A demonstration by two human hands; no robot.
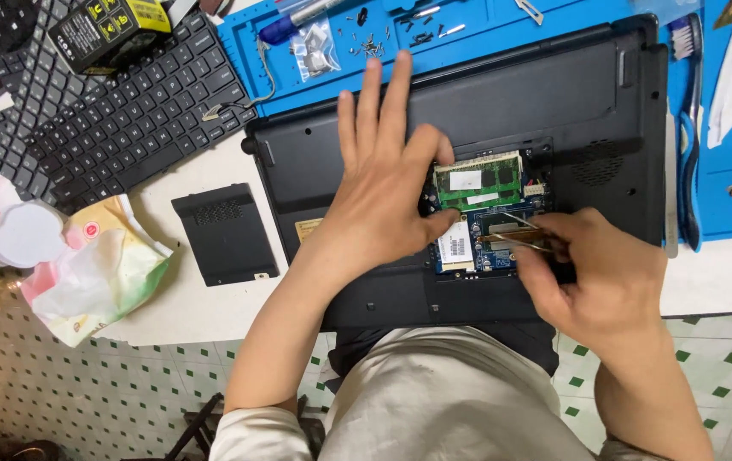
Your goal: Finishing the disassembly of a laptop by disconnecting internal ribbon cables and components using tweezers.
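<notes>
Hands [485, 230] crowding laptop [502, 94] bay, edges clear

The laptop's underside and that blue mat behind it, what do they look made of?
The laptop underside looks like matte black plastic: dull sheen, moulded vents. The blue mat looks like soft rubber or silicone, with moulded compartments, though that is a guess.

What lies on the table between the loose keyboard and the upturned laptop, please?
In the head view, a small black cover panel lies on the white table between the keyboard and the laptop, left of the left hand.
</notes>
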